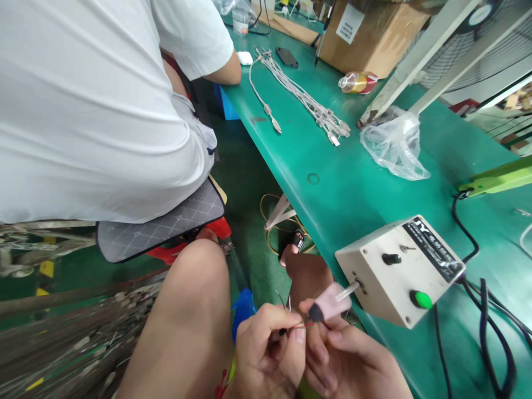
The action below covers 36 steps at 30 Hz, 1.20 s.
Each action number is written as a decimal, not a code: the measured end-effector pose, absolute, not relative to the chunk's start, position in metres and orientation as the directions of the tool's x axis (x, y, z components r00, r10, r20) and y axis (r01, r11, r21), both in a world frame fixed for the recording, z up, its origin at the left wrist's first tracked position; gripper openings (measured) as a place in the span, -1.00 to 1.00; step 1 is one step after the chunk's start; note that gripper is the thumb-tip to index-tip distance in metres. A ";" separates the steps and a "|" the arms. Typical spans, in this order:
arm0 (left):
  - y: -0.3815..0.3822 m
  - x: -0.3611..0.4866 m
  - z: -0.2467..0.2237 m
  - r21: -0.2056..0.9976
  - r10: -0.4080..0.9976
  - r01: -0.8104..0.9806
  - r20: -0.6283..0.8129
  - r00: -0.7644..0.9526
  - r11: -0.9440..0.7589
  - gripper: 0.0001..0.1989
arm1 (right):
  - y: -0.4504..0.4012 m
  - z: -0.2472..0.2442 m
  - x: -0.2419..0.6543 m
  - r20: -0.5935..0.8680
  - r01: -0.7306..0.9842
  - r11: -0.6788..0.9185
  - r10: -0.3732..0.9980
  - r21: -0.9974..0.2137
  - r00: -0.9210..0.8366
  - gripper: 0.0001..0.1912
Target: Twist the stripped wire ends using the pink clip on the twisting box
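Note:
My left hand point(270, 346) is closed in a pinch on thin wires point(310, 325), whose red and green strands show between the two hands. Close beside it, my right hand point(359, 354) has its fingers curled under a pale pink cone-shaped piece point(332, 302) with a dark tip. Whatever its fingertips hold is hidden. The cone sits on a thin shaft that comes out of a white control box point(390, 271) with a black knob, a small toggle switch and a green button. A dark and a white thin end stick up behind my left hand.
White USB cables point(299, 94) lie bundled on the green table point(332, 194). Beyond are a plastic bag point(394, 144), a bottle point(358, 82) and a cardboard box point(369, 33). Black cords point(486, 332) run right of the control box. A seated person point(95, 111) is at left.

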<state>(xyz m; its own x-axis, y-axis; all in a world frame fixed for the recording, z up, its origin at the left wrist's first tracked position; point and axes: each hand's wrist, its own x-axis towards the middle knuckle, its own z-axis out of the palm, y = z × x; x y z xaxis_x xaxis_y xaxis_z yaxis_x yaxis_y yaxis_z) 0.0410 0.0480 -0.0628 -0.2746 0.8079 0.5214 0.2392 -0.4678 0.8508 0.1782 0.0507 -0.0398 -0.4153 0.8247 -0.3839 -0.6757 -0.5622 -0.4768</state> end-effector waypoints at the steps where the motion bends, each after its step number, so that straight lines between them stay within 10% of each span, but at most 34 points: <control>1: 0.046 0.043 -0.064 0.856 0.800 0.241 0.515 -0.309 -0.458 -0.79 | 0.051 -0.040 0.178 -0.382 -0.672 -0.564 0.824 -0.480 -0.419 -0.64; 8: 0.041 0.033 -0.071 0.826 0.768 0.199 0.564 -0.304 -0.528 -0.96 | 0.044 -0.033 0.172 -0.428 -0.602 -0.605 0.795 -0.521 -0.429 -0.73; 16: 0.038 0.020 -0.062 0.628 0.654 0.479 0.744 -0.137 -0.613 -0.72 | 0.043 -0.028 0.169 -0.412 -0.635 -0.602 0.797 -0.484 -0.442 -0.70; 36: 0.051 0.014 -0.052 0.650 0.657 0.099 0.743 0.124 -0.754 -0.83 | 0.041 -0.019 0.170 -0.405 -0.674 -0.610 0.788 -0.417 -0.463 -0.64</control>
<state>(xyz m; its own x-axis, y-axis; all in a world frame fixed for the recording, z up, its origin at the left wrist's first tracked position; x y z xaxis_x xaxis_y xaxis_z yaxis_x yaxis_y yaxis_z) 0.0137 0.0508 -0.0517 0.1238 0.6572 0.7435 0.0991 -0.7537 0.6497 0.1697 0.0412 -0.0190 -0.4633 0.7884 -0.4048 -0.6738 -0.6100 -0.4169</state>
